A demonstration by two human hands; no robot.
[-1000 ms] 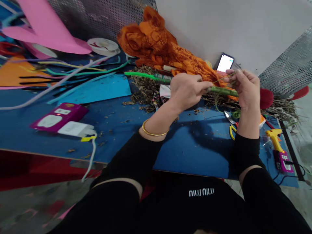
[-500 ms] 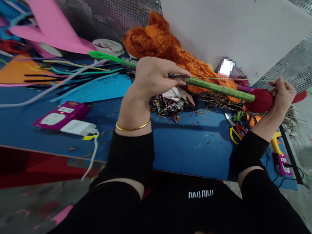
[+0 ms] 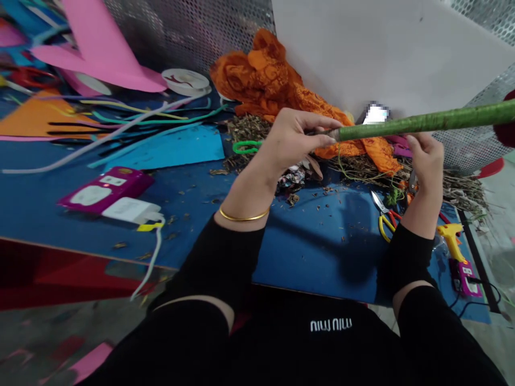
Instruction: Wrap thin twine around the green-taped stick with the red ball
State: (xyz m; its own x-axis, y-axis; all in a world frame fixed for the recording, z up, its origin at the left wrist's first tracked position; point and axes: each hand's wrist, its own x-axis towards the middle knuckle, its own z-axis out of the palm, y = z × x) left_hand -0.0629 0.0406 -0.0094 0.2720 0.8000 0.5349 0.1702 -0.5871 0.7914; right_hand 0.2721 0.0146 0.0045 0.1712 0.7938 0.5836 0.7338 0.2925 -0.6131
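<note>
My left hand [image 3: 292, 134] grips a green-wrapped stem [image 3: 426, 120] near its dark end, between thumb and fingers. The stem runs out to the right, slightly raised, above the table. A dark red, rounded piece [image 3: 506, 126] shows at its far end, cut off by the picture edge. Slack green thread [image 3: 349, 176] hangs from the stem near my left fingertips and loops toward my right hand [image 3: 427, 155]. My right hand is closed in a pinch just under the stem, apparently on that thread. A bright green loop [image 3: 246, 147] sticks out behind my left wrist.
Scissors [image 3: 384, 217] and a yellow glue gun [image 3: 453, 238] lie at the right. Orange cloth [image 3: 273, 75] and dry twigs [image 3: 358, 163] fill the back. Pipe cleaners [image 3: 132, 115], blue sheet [image 3: 169, 150] and a purple power strip [image 3: 105, 190] are on the left.
The stem has shifted right and rotated upward, taking the red piece to the picture edge. My right hand has moved left, and the thread, taut before, now hangs slack.
</note>
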